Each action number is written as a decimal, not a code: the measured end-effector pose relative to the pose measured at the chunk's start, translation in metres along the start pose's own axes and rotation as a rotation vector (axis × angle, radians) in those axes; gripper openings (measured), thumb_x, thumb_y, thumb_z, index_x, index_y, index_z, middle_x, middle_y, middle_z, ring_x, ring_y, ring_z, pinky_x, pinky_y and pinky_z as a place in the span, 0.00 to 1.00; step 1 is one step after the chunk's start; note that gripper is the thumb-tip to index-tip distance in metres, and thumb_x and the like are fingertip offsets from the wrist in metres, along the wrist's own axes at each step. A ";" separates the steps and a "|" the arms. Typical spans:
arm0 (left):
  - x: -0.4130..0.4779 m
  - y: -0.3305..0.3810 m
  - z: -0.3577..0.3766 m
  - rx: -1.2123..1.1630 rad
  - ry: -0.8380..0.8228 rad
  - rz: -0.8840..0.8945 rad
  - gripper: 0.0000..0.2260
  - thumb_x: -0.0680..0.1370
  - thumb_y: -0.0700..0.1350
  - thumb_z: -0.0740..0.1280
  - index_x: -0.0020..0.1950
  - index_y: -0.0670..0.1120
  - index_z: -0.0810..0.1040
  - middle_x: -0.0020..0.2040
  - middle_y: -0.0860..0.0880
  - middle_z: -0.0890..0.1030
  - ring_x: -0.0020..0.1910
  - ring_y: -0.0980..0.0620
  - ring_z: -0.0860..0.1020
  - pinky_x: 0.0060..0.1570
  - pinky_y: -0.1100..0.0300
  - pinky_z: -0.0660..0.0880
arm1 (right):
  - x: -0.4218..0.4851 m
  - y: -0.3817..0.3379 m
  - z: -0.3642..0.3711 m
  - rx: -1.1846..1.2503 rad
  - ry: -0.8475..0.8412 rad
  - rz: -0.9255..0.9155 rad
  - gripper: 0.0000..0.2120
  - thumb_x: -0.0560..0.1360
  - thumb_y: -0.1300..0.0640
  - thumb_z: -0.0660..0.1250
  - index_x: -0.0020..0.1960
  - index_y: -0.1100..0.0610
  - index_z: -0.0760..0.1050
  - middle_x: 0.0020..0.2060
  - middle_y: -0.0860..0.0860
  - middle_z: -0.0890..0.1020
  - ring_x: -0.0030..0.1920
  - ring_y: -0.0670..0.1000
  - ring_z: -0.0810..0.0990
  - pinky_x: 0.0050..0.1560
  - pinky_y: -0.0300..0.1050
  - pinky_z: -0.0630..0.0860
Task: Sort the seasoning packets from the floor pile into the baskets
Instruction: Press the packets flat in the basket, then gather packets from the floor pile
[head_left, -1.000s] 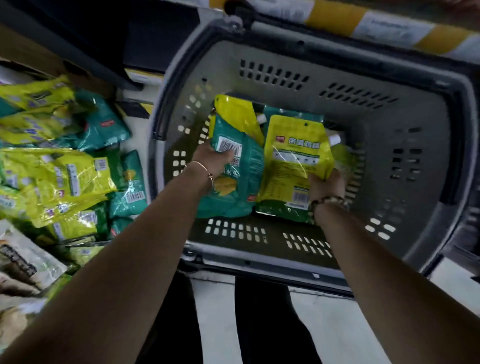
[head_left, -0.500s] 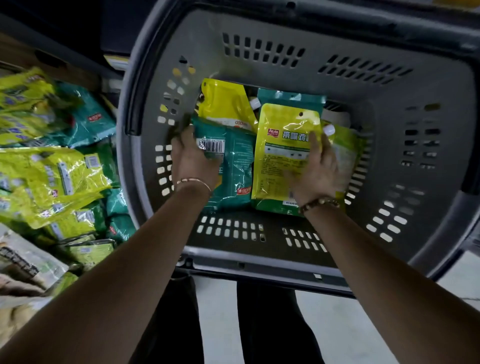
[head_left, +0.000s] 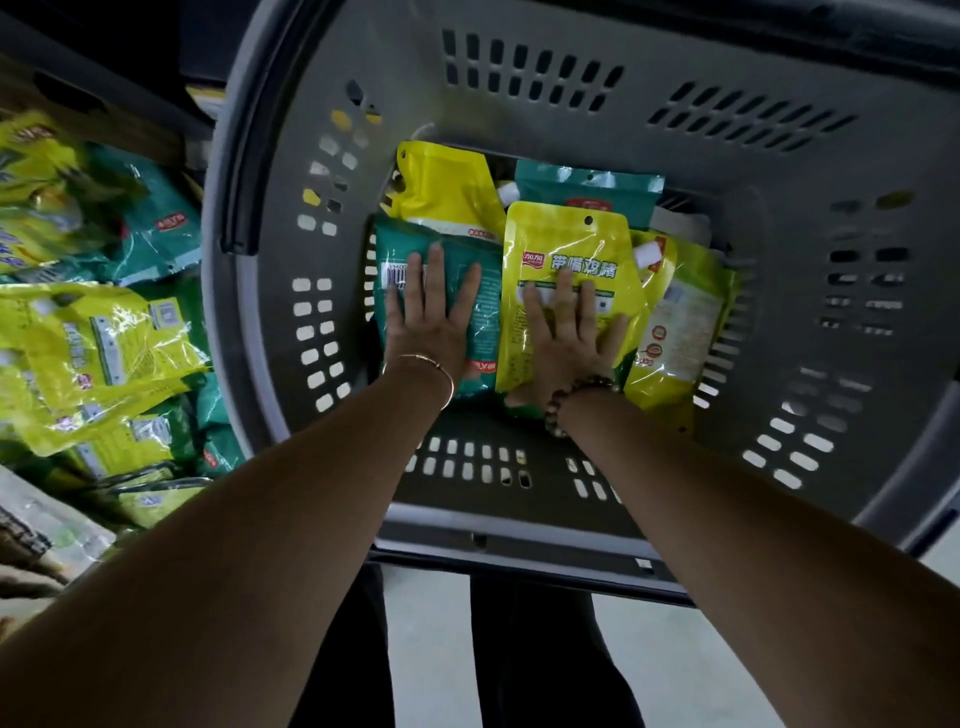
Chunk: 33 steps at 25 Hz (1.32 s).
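Two straight-fingered hands press down: left hand (head_left: 428, 322) teal packet (head_left: 491, 312), right hand (head_left: 569, 338) yellow packet (head_left: 566, 234); glossy, possibly uneven stack (head_left: 447, 187) may slip.

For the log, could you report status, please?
Left hand open, flat on teal packet. Right hand open, flat on yellow packet. Both in basket. Nothing blocking.

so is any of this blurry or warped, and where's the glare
Head view: the wide-angle lens bows the walls of the basket; the floor pile at left is soft, with glare streaks on its wrappers; the yellow packet under the right hand is sharp, its print legible.
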<state>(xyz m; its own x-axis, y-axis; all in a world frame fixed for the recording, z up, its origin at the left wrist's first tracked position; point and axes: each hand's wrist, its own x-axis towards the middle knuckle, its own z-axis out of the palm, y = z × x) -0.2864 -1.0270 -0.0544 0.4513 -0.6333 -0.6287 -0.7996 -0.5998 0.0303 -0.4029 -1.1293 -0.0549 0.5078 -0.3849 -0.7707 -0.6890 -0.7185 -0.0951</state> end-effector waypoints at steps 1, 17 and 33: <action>0.001 0.001 0.002 0.007 0.004 -0.008 0.52 0.70 0.64 0.67 0.74 0.50 0.30 0.75 0.37 0.35 0.74 0.35 0.38 0.70 0.38 0.44 | 0.000 -0.003 0.003 -0.006 0.017 0.009 0.66 0.59 0.37 0.75 0.68 0.45 0.21 0.61 0.51 0.17 0.69 0.59 0.25 0.60 0.68 0.28; -0.095 -0.031 -0.113 -0.968 0.315 -0.013 0.23 0.77 0.43 0.65 0.71 0.43 0.66 0.68 0.41 0.68 0.65 0.43 0.69 0.61 0.59 0.64 | -0.069 -0.031 -0.095 0.360 0.521 -0.174 0.28 0.73 0.56 0.69 0.71 0.57 0.65 0.73 0.56 0.61 0.73 0.58 0.60 0.69 0.57 0.61; -0.288 -0.292 -0.038 -1.185 0.442 -0.736 0.17 0.77 0.45 0.64 0.66 0.48 0.71 0.61 0.46 0.73 0.56 0.45 0.75 0.48 0.56 0.72 | -0.132 -0.361 -0.103 0.198 0.270 -0.563 0.23 0.73 0.62 0.67 0.68 0.56 0.69 0.64 0.57 0.74 0.62 0.56 0.73 0.56 0.40 0.66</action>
<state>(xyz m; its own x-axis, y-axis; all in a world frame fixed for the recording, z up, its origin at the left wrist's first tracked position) -0.1676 -0.6886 0.1474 0.8619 0.0229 -0.5065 0.3489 -0.7516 0.5598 -0.1678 -0.8786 0.1461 0.9132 -0.1315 -0.3858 -0.3487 -0.7423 -0.5722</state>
